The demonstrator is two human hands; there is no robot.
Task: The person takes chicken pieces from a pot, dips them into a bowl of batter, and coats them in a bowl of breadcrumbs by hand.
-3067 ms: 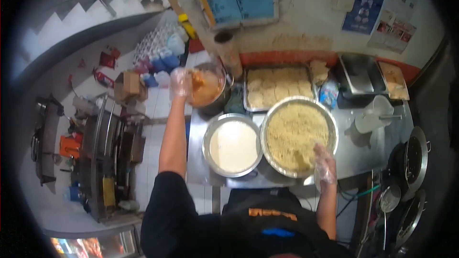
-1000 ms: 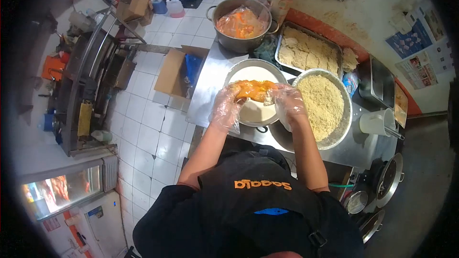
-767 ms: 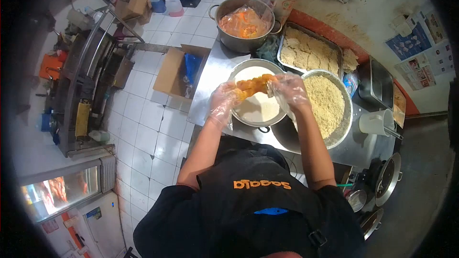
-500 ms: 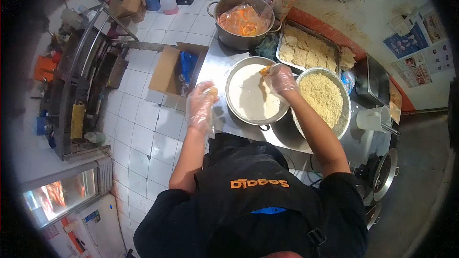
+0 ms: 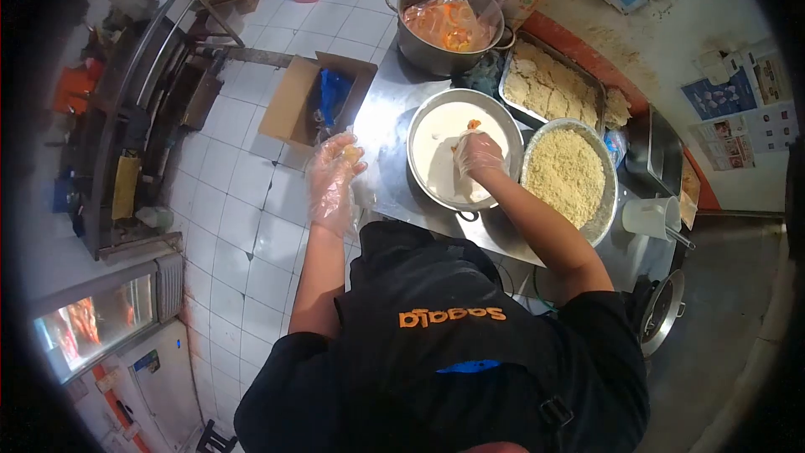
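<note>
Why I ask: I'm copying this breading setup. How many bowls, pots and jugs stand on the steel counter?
Bowls: 2
Pots: 1
Jugs: 1
Total: 4

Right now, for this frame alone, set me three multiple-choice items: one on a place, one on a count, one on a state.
1. Where is the right hand?
A. in the batter bowl
B. behind the person's back
C. raised overhead

2. How many round metal bowls stand side by side before the person?
A. one
B. two
C. five

3. How does the pot stand?
A. lidded
B. tipped over
C. upright and uncovered

Answers:
1 A: its gloved fingers lie in the white batter, next to an orange piece.
2 B: only the batter bowl and the crumb bowl stand there.
3 C: orange food shows through its open top.
</note>
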